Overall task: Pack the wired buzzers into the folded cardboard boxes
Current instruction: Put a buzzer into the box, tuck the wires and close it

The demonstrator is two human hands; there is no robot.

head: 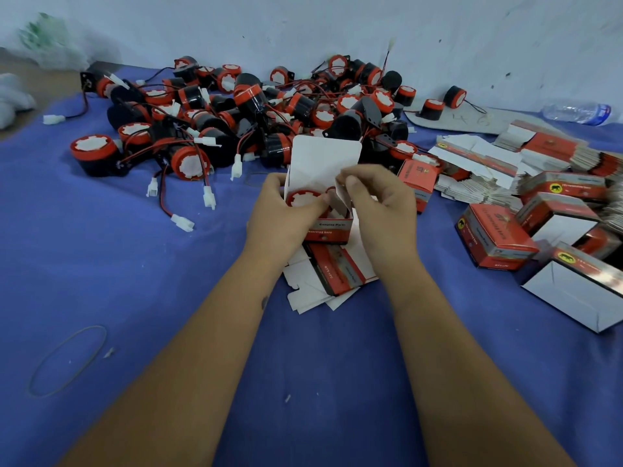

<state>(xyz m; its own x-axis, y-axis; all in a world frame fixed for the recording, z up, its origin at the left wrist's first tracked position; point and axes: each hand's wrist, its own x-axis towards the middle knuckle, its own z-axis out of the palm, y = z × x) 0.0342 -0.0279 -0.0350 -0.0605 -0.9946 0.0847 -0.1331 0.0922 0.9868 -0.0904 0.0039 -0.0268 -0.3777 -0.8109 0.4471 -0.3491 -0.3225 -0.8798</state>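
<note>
An open red cardboard box (332, 229) stands at the centre of the blue cloth, its white lid flap (325, 156) upright. Inside it sits a red and black buzzer (301, 198), white face up. My left hand (283, 210) grips the box's left side with the thumb over the buzzer. My right hand (374, 197) pinches a small white side flap (338, 198) of the box. A large heap of wired buzzers (242, 109) lies behind the box.
A flat unfolded box (332, 274) lies under my wrists. Closed and open red boxes (495, 237) and stacks of flat cartons (478, 163) fill the right side. A water bottle (578, 112) lies far right. A rubber band (67, 360) lies near left.
</note>
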